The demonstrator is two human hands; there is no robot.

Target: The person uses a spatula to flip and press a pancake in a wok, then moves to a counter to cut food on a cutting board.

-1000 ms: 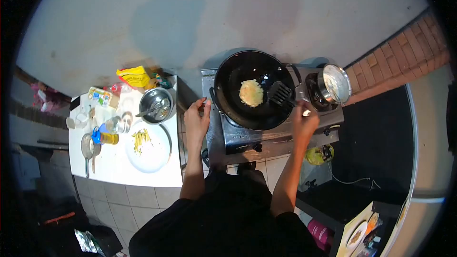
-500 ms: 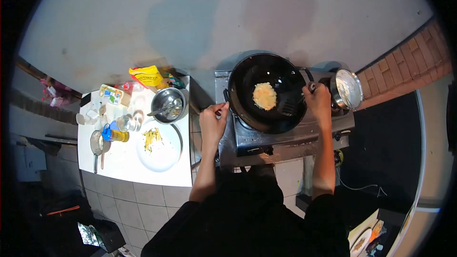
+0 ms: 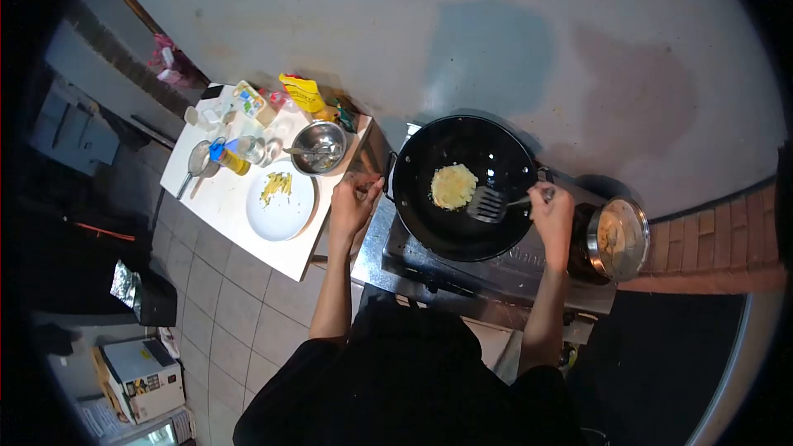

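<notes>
A black wok [image 3: 462,241] sits on the stove [image 3: 413,249], with a pale golden round pancake [image 3: 453,187] in it. My right hand [image 3: 553,221] is closed round the handle of a slotted spatula [image 3: 488,205]. The spatula's head is inside the wok, at the pancake's right edge. My left hand [image 3: 353,202] has its thumb and fingers pinched together at the wok's left handle [image 3: 389,175]. Right of my right hand stands a metal pot [image 3: 642,241] containing something pale and a utensil.
On the white table [image 3: 227,215] at left are a white plate [image 3: 281,230] with yellowish strips, a steel bowl [image 3: 315,167] with a utensil, an oil bottle [image 3: 234,163], a strainer [image 3: 198,158] and a yellow bag [image 3: 302,92]. A wall [image 3: 372,33] stands behind the stove.
My view has turned, so everything appears rotated. The spatula's head has moved left toward the pancake and now meets its edge. My left hand stays by the wok's left handle.
</notes>
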